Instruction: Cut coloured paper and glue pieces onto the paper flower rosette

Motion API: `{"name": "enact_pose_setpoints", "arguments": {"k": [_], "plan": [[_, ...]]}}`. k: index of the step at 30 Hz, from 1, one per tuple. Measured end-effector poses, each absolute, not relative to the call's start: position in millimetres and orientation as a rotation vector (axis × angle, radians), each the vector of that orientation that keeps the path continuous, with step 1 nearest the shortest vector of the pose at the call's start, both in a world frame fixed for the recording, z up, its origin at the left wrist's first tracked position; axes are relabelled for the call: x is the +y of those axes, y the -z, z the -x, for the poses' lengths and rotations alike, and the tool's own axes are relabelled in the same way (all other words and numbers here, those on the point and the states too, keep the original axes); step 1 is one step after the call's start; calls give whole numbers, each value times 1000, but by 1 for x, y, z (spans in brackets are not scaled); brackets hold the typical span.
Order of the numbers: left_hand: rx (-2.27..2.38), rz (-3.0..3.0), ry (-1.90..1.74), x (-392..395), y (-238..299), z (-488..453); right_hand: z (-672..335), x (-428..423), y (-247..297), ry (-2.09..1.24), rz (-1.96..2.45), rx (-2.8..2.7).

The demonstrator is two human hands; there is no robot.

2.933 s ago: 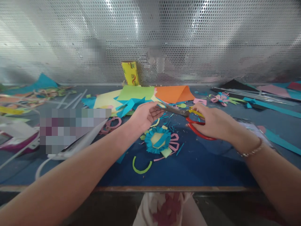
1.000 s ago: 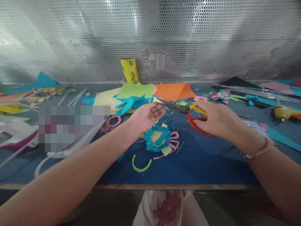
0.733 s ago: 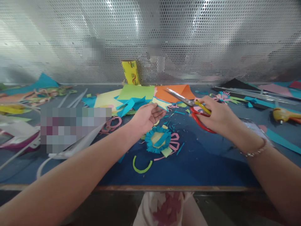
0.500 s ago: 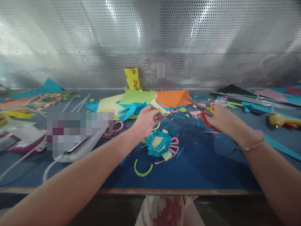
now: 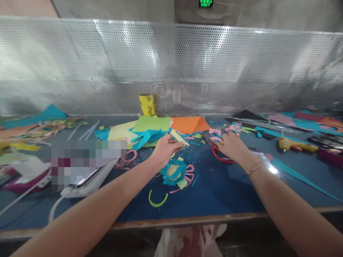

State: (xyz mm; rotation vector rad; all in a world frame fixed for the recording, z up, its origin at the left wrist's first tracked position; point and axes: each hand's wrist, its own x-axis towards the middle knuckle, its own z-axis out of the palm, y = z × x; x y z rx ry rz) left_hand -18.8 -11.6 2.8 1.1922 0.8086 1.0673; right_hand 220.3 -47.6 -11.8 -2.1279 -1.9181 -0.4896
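My left hand [image 5: 167,148] pinches a pale yellow strip of paper [image 5: 177,137] between thumb and fingertips, above the table. Just below it lies a round blue fringed paper piece [image 5: 173,172] with a pale yellow centre, beside pink looped paper petals [image 5: 189,173]. To the right, my right hand [image 5: 233,144] is closed over a pair of scissors with red handles [image 5: 223,157]. Its blades point left toward paper scraps, and my fingers partly hide it. A green paper arc [image 5: 158,199] lies near the front edge.
Green [image 5: 151,125] and orange paper sheets [image 5: 190,124] lie behind the hands, near a small yellow packet [image 5: 147,105]. A yellow glue gun [image 5: 296,145] lies at right. A white-framed device [image 5: 85,185] with a cord stands at left. A perforated metal panel [image 5: 120,71] closes off the back.
The view has tilted up, showing the panel's top and an exit sign. My right hand has moved left with the scissors, closer to my left hand. My left hand still holds the yellow strip.
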Motion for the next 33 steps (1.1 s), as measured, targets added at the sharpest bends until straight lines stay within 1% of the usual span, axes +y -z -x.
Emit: {"name": "enact_pose_setpoints", "arguments": {"k": [6,9,13,18,20,22,28,33], "plan": [[821,-1200,-1070,-11,-3,18,-213,-43,11,432,1959,-1901],[821,-1218,-1069,-9,-2,19,-207,-44,7,312,1891,-1878],[826,-1300,-1059,-10,-1,20,-186,-50,1,-34,1690,-1877],[918,-1684,-1005,-15,3,19,-150,-54,4,-553,1310,-1748],[911,-1782,-964,-19,4,17,-142,-53,8,-689,1180,-1730],[866,-1812,-933,-21,5,15,-139,-52,10,-726,1115,-1733],[780,-1805,-865,-24,5,13,-143,-50,14,-745,1108,-1587],[813,-1686,-800,-27,4,12,-147,-48,14,-778,1103,-1481]]}}
